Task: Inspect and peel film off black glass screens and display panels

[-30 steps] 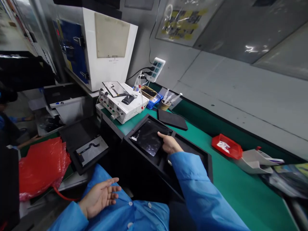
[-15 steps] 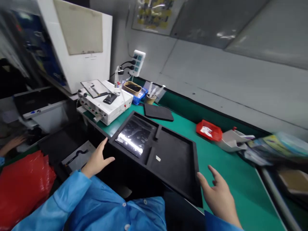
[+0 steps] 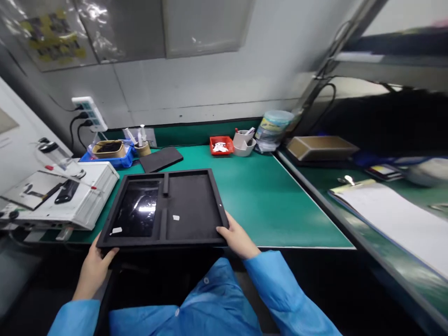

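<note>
A black foam tray (image 3: 192, 239) with two compartments lies at the near edge of the green mat. Its left compartment holds a glossy black screen panel (image 3: 138, 210) with a small white label at its lower left. The right compartment shows only a small white sticker (image 3: 176, 217). My left hand (image 3: 94, 266) grips the tray's near left corner, thumb on top and fingers around the side. At the right side, near the front corner, my right hand (image 3: 236, 235) holds the tray with its thumb over the rim.
White instrument box (image 3: 87, 196) at left, bearing a panel, a black device and a bottle. Behind the tray are a dark pad (image 3: 161, 159), a blue basket (image 3: 122, 160), a red tray (image 3: 221, 145) and a grey holder (image 3: 244, 143). A clipboard (image 3: 395, 219) lies at right.
Both hands were open beside the tray and have now closed on its sides. The view has swung to the right, bringing the clipboard and cardboard box into sight.
</note>
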Motion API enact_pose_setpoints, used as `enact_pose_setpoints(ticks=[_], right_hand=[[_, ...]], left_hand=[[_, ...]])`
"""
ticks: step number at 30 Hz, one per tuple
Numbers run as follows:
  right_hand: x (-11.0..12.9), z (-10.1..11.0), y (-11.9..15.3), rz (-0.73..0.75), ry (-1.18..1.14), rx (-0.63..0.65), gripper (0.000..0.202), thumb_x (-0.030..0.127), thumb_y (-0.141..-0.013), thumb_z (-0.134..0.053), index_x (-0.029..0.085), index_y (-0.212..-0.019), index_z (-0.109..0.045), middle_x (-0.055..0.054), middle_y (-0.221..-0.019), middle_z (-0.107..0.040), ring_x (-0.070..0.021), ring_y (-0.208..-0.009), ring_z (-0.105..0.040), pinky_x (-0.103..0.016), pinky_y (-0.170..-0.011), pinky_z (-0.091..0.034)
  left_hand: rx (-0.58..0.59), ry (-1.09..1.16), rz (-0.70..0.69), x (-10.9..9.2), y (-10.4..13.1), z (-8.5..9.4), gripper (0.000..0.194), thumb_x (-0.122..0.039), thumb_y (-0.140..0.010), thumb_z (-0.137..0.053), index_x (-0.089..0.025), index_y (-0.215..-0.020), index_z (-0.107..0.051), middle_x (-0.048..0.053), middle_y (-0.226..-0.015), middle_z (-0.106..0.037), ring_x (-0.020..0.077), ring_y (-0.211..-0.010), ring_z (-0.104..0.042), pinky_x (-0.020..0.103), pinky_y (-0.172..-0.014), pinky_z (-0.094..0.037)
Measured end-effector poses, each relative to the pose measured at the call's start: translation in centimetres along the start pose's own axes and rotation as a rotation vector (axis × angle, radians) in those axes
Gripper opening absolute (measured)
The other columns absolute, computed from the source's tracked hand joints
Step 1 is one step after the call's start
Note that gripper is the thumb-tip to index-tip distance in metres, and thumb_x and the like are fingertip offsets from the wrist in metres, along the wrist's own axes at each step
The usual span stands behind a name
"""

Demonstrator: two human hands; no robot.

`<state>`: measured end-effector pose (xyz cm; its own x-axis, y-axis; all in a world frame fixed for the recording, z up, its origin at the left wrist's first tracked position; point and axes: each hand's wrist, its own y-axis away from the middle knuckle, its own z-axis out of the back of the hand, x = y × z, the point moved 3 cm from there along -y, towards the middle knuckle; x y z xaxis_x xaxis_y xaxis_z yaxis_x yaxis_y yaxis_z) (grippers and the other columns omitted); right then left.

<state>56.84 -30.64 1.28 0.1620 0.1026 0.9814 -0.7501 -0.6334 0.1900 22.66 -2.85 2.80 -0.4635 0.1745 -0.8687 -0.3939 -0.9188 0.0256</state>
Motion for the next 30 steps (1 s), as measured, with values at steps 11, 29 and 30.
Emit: enact_pose_setpoints(ticks=[11, 29, 30], right_hand=[[-0.5, 0.5, 1.2, -0.024, -0.138, 0.14, 0.095, 0.028, -0.067, -0.062, 0.022, -0.156, -0.031, -0.004, -0.161, -0.038, -0.0245, -0.147, -0.036, -0.043, -0.122, -0.032], [16.1, -15.2, -22.6, 0.641, 1.092, 0.378, 0.03, 0.013, -0.079, -0.071, 0.02, -0.108, -0.074, -0.006, -0.113, -0.074, -0.0271, -0.113, -0.066, -0.037, -0.103, -0.048], [15.5, -16.4, -23.9, 0.647, 1.128, 0.401, 0.028, 0.016, -0.08, -0.073, 0.019, -0.108, -0.074, -0.008, -0.114, -0.073, -0.0271, -0.112, -0.066, -0.039, -0.103, -0.049]], left_hand=[[-0.268, 0.321, 0.245, -0.5, 2.8, -1.7, 0.07, -0.063, -0.086, -0.055, -0.023, -0.143, -0.049, 0.003, -0.098, -0.072, 0.0194, -0.092, -0.071, 0.03, -0.086, -0.058], [-0.353, 0.285, 0.22, 0.0, 2.9, -3.7, 0.055, -0.054, -0.092, -0.044, -0.019, -0.135, -0.05, 0.014, -0.146, -0.054, 0.0334, -0.141, -0.044, 0.049, -0.12, -0.032], [-0.36, 0.284, 0.216, 0.3, 2.9, -3.9, 0.054, -0.055, -0.093, -0.043, -0.02, -0.134, -0.051, 0.013, -0.145, -0.055, 0.0332, -0.141, -0.045, 0.048, -0.12, -0.033]])
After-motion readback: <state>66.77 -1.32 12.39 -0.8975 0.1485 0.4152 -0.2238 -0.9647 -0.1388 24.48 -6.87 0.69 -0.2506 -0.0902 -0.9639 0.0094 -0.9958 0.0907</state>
